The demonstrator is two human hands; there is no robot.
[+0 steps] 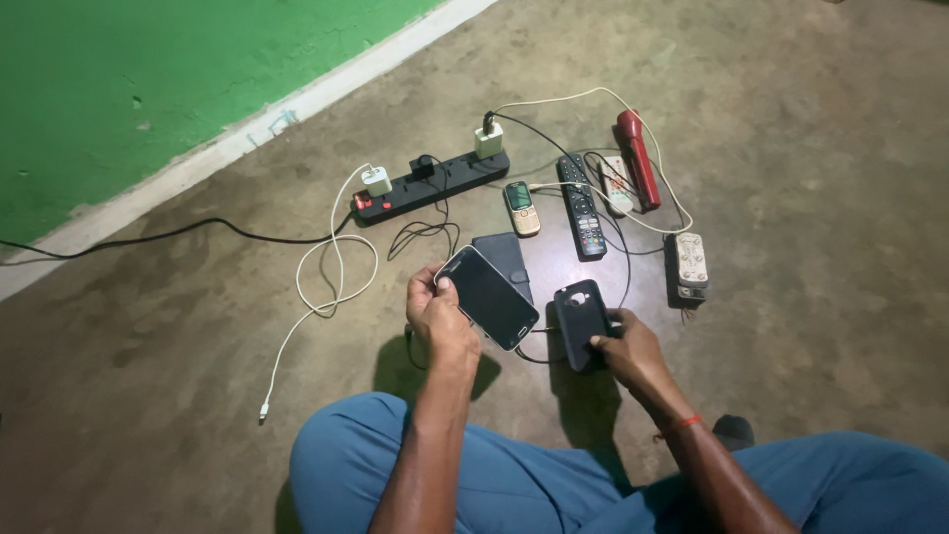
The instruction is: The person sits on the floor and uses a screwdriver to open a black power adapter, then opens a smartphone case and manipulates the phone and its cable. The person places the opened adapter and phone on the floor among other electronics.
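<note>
My left hand holds a dark smartphone with a silver rim, screen up, above the concrete floor. My right hand grips a black phone case by its lower edge; a thin black cable runs between the phone and the case. Just behind the phone lies another flat dark phone on the floor. A red thread band circles my right wrist.
A black power strip with white chargers lies near the green wall. A white cable loops left. A small keypad phone, black remote, white remote, red torch and a black adapter lie beyond my hands.
</note>
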